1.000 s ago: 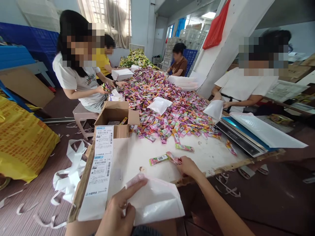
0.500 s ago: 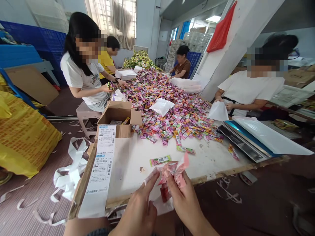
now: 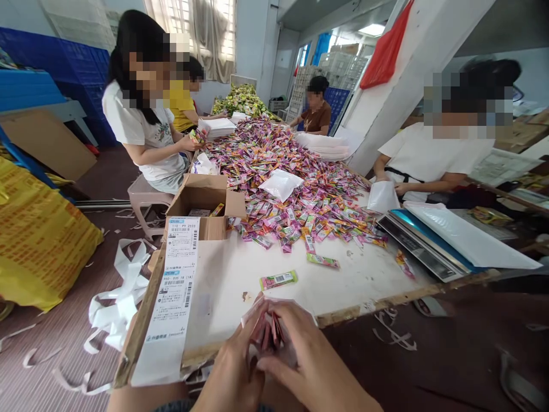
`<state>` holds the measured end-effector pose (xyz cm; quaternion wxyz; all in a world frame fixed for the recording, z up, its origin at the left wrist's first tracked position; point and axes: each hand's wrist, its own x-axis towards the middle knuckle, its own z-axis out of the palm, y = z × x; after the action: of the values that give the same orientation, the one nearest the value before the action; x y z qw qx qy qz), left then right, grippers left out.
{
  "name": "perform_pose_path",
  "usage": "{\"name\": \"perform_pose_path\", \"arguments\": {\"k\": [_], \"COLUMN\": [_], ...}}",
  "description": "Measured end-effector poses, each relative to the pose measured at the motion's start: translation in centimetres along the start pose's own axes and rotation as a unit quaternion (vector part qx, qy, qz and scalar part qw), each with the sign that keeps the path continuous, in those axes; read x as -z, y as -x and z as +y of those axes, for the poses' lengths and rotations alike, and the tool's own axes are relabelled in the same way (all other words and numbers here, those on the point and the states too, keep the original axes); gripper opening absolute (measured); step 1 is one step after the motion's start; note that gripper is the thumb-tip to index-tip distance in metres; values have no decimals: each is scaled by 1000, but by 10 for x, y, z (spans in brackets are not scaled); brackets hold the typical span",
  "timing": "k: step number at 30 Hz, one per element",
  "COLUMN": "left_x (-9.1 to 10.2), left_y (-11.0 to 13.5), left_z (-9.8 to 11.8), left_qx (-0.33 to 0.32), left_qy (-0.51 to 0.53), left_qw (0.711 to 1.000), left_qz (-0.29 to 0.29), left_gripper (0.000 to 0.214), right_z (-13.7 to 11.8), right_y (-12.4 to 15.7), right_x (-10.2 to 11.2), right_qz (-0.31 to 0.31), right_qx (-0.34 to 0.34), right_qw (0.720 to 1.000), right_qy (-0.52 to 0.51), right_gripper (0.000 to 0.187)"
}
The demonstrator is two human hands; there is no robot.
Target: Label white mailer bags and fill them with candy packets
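My left hand grips the mouth of a white plastic mailing bag at the table's near edge, holding it apart. My right hand is closed on several pink snack sachets, which sit partly inside the bag's mouth. The bag's lower part is hidden behind my hands. A single green sachet lies on the white tabletop just beyond my hands. Farther off spreads a big heap of pink, purple and orange sachets.
A strip of shipping labels runs down the table's left edge beside an open cardboard box. A scale bearing white bags stands right. Several other people sit round the table. A yellow sack and white label backing lie on the floor.
My right hand picked pink sachets off the table and brought them to the bag. Both hands drew toward me, and the sachets have gone down into the bag's mouth.
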<state>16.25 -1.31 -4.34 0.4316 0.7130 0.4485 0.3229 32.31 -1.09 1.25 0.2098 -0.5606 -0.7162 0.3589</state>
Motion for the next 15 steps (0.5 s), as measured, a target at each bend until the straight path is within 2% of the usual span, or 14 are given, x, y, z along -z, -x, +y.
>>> {"name": "perform_pose_path", "arguments": {"k": [3,7,9,10,11,12,13,14,15], "left_x": [1,2,6,8,12,15,18,22,24], "left_y": [1,-2,-4,-5,-5,-5,-5,-5,-5], "left_z": [-2,-1,1,3,4,7,9,12,15], "left_qx": [-4,-2,4,11,22,36,50,61,68], "left_qy": [24,49,57,61,65,66,65,61,58], "left_qw": [1000,998,997,997,996,995,994,994,994], "left_qz": [17,33,47,56,62,65,67,68,67], "left_gripper": [88,87,81,76,72,68,64,60,57], "right_z": [-1,-4,-2,2,12,26,45,67,93], "right_y": [-7,-11,-13,-17,-24,-35,-52,-72,-96], "right_x": [4,-2,10,22,38,58,79,100,120], "right_qz": [-18,-120,-134,-118,-73,4,90,213,293], "right_qx": [12,-3,13,24,23,0,-47,-130,-225], "right_qw": [998,990,990,993,997,1000,994,968,929], "right_qy": [58,74,43,18,-5,-18,-26,-6,29], "right_gripper": [32,39,39,37,31,26,28,39,46]}}
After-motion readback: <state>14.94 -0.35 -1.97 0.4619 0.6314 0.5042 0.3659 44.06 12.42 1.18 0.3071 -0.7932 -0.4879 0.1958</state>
